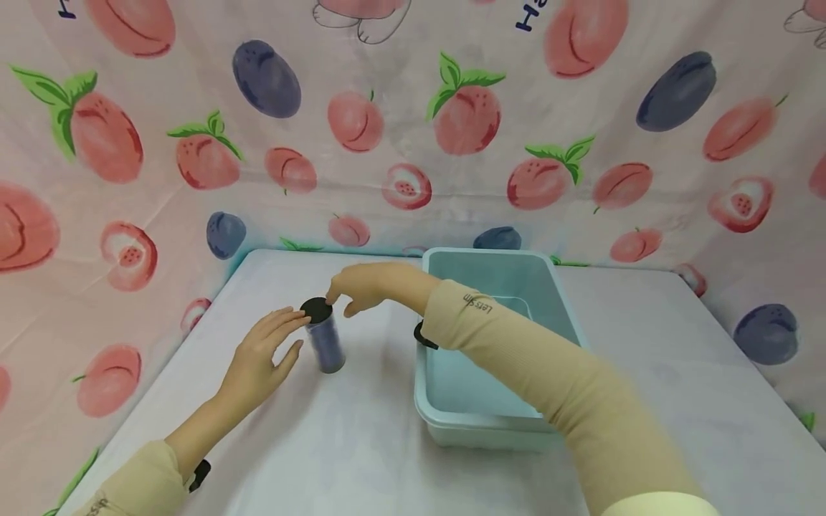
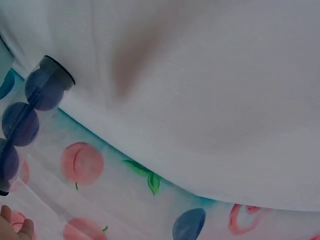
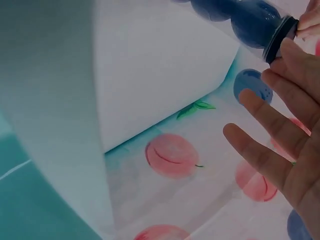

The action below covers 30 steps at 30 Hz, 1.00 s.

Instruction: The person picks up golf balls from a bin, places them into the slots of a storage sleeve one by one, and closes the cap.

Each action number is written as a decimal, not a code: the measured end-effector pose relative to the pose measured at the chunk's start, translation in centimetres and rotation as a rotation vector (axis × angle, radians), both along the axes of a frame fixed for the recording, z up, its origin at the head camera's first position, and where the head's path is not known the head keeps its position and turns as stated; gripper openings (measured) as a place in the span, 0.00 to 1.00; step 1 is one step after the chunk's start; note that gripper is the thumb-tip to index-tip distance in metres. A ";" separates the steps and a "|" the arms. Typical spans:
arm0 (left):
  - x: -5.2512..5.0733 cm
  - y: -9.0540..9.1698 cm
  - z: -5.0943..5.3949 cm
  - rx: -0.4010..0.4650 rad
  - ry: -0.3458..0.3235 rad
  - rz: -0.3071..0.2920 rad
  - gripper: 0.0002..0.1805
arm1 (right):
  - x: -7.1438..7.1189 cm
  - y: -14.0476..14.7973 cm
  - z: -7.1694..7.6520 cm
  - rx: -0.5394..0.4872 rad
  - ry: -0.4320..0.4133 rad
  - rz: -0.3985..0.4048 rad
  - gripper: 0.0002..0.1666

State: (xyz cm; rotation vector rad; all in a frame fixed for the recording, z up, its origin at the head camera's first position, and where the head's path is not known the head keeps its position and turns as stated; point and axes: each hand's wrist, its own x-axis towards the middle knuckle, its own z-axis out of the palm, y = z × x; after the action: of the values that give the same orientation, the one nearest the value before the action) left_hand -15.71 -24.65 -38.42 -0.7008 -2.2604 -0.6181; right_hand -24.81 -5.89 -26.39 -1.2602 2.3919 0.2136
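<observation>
On the left part of the table stands an upright clear tube [image 1: 326,347] with a black lid [image 1: 316,309]. Dark blue balls are stacked inside the tube [image 2: 20,124], as the left wrist view shows. My left hand [image 1: 259,358] reaches in from the left, its fairly straight fingertips at the lid's near edge and its thumb apart from the tube. From the right, my right hand [image 1: 363,285] has a fingertip at the lid's right edge. In the right wrist view several fingers of the right hand [image 3: 295,135] are extended and spread beside the lid [image 3: 280,40].
A light blue plastic bin [image 1: 490,423] stands right of the tube, under my right forearm. The table has a white cover [image 1: 361,459]. Behind and beside it hangs a fruit-print cloth [image 1: 400,86].
</observation>
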 end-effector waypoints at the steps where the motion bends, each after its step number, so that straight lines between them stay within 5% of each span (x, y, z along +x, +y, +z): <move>1: 0.0 -0.1 -0.1 -0.026 0.022 -0.008 0.23 | 0.1 -0.1 -0.1 0.006 0.007 0.000 0.27; 10: -0.4 -1.0 -0.8 -0.079 0.126 -0.091 0.28 | 0.8 -1.3 -0.4 0.094 0.071 -0.002 0.30; 19: -1.7 -0.8 -0.2 -0.052 0.057 -0.089 0.23 | 0.2 -0.2 0.3 0.174 0.070 0.001 0.33; 30: -1.4 -1.3 -0.3 -0.008 0.054 -0.067 0.23 | 0.0 3.3 0.7 0.041 -0.056 -0.046 0.33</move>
State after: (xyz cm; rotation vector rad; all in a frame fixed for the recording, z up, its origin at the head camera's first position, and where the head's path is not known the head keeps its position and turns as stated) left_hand -17.16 -25.91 -38.73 -0.7900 -2.1985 -0.6153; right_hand -24.83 -2.55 -25.73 -1.1762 2.3542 0.2096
